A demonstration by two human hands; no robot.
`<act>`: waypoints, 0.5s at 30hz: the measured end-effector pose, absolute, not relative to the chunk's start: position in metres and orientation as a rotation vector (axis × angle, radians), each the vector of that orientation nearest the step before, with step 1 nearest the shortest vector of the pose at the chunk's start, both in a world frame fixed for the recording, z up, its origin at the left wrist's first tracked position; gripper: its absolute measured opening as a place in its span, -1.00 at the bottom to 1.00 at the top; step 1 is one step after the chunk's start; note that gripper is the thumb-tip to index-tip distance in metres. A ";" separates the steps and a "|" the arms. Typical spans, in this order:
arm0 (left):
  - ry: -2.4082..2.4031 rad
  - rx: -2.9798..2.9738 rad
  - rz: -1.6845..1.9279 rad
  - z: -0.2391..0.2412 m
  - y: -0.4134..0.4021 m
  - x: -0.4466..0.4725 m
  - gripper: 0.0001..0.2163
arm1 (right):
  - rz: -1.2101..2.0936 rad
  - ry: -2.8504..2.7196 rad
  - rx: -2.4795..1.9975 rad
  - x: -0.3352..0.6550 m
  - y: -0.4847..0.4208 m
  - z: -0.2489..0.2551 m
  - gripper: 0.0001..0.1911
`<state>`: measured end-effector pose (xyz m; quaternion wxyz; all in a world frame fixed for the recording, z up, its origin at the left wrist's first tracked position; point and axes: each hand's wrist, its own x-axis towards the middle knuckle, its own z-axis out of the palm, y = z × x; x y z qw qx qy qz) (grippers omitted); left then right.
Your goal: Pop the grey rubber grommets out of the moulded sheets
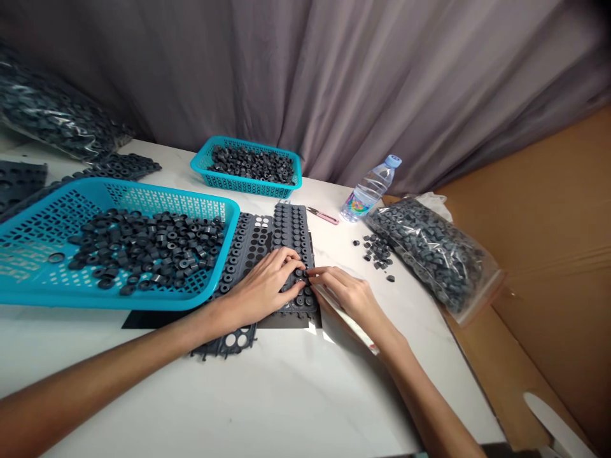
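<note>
My left hand (265, 283) rests on a dark grey perforated sheet (291, 229) set with rows of small round rubber-like pieces. Its thumb and fingers are spread, with some round pieces (300, 273) showing between them. From the other side, my right hand (348, 292) reaches to the sheet's right edge, fingers bent close together. A long, thin, pale tool (351, 321) runs under its palm, held in the curled fingers; its tip is hidden. Beside this sheet lies a second dark sheet (248, 254), partly filled and with open holes, partly covered by my left hand.
Loose dark pieces fill a large turquoise basket (233, 219) at left and a smaller turquoise basket (198, 164) behind. Pink-handled snips (324, 216), a water bottle (370, 191), scattered pieces (377, 250) and a full plastic bag (429, 248) stand to the right. Another bag (52, 114) lies far left.
</note>
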<state>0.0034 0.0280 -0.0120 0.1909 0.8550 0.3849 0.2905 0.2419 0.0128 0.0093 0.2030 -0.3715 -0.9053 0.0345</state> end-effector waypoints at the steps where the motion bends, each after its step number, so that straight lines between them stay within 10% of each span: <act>1: 1.076 2.394 0.819 -0.013 0.029 0.003 -0.77 | 0.093 -2.525 -1.038 0.242 0.013 0.009 -0.82; 15: 1.052 2.272 0.862 -0.018 0.032 0.000 -0.78 | 0.216 -2.456 -1.047 0.245 0.011 0.012 -0.91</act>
